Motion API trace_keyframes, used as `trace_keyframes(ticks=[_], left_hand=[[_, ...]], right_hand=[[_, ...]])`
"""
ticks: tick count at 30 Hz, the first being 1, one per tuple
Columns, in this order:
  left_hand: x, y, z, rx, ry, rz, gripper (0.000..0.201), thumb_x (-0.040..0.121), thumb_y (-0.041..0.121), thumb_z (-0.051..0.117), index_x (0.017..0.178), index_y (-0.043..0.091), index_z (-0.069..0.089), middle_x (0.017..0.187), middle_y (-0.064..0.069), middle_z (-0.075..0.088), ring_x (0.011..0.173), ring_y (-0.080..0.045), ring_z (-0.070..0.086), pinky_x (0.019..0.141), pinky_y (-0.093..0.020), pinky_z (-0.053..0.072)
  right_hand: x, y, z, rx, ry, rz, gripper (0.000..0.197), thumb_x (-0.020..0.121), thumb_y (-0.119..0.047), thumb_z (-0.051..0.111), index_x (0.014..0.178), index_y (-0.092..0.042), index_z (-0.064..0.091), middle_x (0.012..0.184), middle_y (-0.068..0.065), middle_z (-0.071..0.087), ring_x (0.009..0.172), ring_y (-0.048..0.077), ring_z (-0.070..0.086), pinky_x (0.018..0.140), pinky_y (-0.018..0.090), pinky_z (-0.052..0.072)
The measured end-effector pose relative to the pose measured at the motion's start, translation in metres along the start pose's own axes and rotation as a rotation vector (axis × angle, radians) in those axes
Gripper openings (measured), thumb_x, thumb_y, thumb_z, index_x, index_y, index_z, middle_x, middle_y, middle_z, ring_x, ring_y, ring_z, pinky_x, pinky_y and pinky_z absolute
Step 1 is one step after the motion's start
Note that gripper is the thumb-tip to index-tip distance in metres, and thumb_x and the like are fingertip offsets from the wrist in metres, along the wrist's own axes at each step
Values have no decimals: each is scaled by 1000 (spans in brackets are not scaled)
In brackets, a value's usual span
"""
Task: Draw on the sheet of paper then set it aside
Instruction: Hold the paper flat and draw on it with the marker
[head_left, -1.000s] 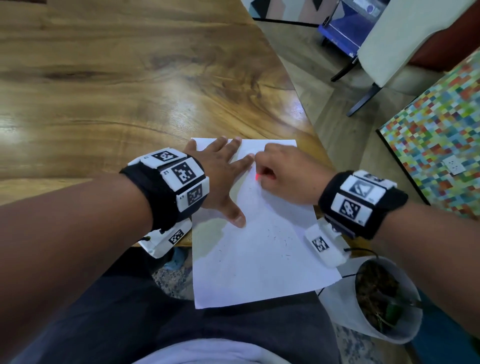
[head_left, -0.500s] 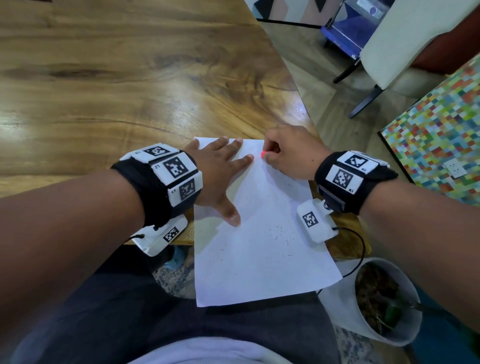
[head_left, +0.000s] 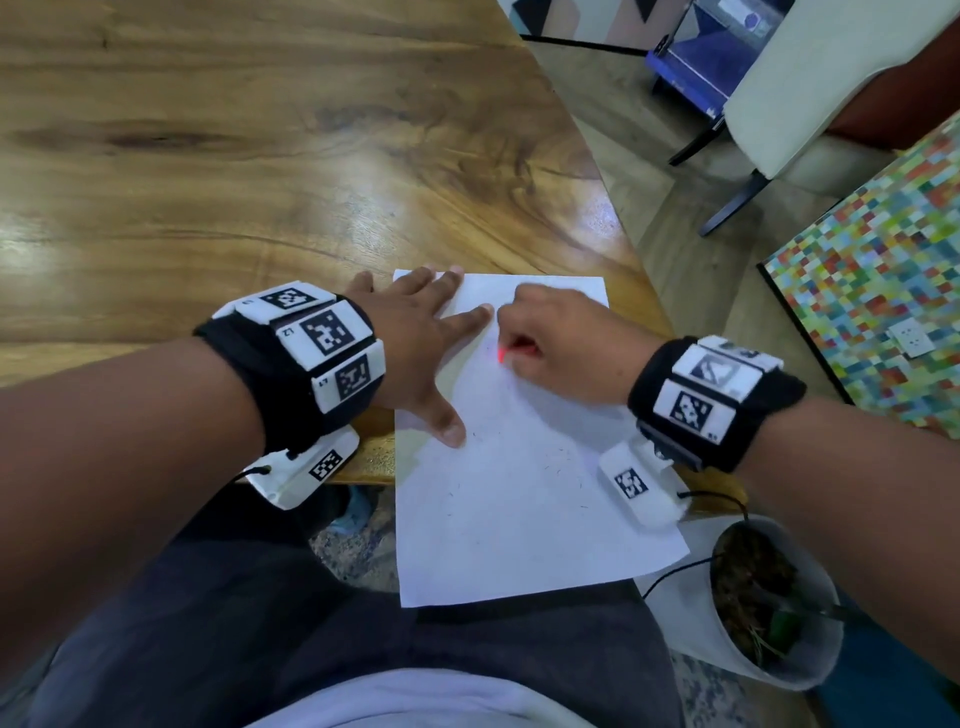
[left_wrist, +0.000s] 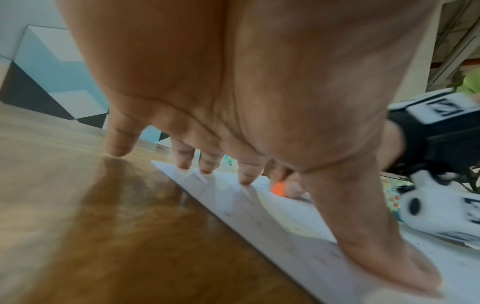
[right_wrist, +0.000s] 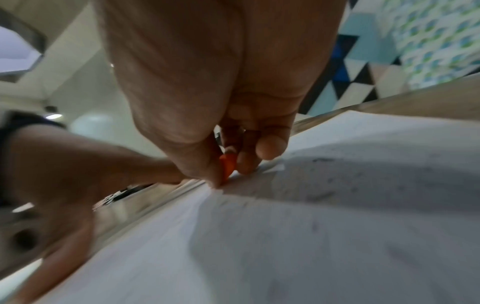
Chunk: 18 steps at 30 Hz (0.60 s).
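A white sheet of paper (head_left: 524, 499) lies at the near right corner of the wooden table (head_left: 234, 171), its lower half hanging over the edge above my lap. My left hand (head_left: 421, 343) lies flat with spread fingers and presses the sheet's upper left part; its fingertips (left_wrist: 244, 179) touch the paper (left_wrist: 285, 222). My right hand (head_left: 561, 348) pinches a short orange-red crayon (head_left: 503, 356) with its tip on the sheet, just right of my left forefinger. In the right wrist view the crayon (right_wrist: 226, 166) sits between thumb and fingers on the paper (right_wrist: 311, 226).
A white pot with a plant (head_left: 763, 608) stands on the floor under my right forearm. A multicoloured mosaic panel (head_left: 878, 291) is at the right. A pale chair (head_left: 810, 88) and a blue box (head_left: 701, 57) stand on the floor beyond the table's right edge.
My right hand with the crayon went up to the sheet's top edge, then came back down and left beside my left forefinger. The left hand stayed pressed on the paper.
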<state>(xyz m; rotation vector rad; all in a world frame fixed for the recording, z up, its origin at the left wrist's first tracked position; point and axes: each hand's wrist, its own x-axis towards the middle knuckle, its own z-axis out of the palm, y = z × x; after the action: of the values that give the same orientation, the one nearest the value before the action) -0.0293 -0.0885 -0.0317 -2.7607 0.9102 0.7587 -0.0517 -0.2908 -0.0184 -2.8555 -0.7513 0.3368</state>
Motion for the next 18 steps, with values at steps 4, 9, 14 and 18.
trace_keyframes(ticks=[4,9,14,18], left_hand=[[-1,1,-2,20,-3,-12,136,57,94,61,157,42,-16,167,-2,-25,156,-26,-14,118,-64,17],[-1,2,-2,2,-7,-17,137,58,92,63,158,42,-16,167,-1,-26,155,-25,-16,118,-65,16],[1,1,1,2,1,-11,138,56,94,63,158,42,-16,167,-2,-26,155,-25,-16,118,-66,17],[0,1,0,4,7,-9,137,56,94,62,157,42,-15,167,-2,-25,155,-26,-15,117,-65,19]], right_hand=[[22,27,-10,-25,91,214,6,89,-27,55,87,-26,61,95,-8,51,91,16,53,81,31,41],[11,19,-3,-26,73,121,7,88,-23,54,85,-20,60,92,-5,50,86,17,53,69,25,43],[-7,9,4,18,-19,-53,5,86,-20,58,83,-18,62,87,-5,50,80,18,53,73,34,47],[14,24,-4,-57,77,95,7,89,-24,55,85,-21,61,93,-6,47,87,19,53,78,34,45]])
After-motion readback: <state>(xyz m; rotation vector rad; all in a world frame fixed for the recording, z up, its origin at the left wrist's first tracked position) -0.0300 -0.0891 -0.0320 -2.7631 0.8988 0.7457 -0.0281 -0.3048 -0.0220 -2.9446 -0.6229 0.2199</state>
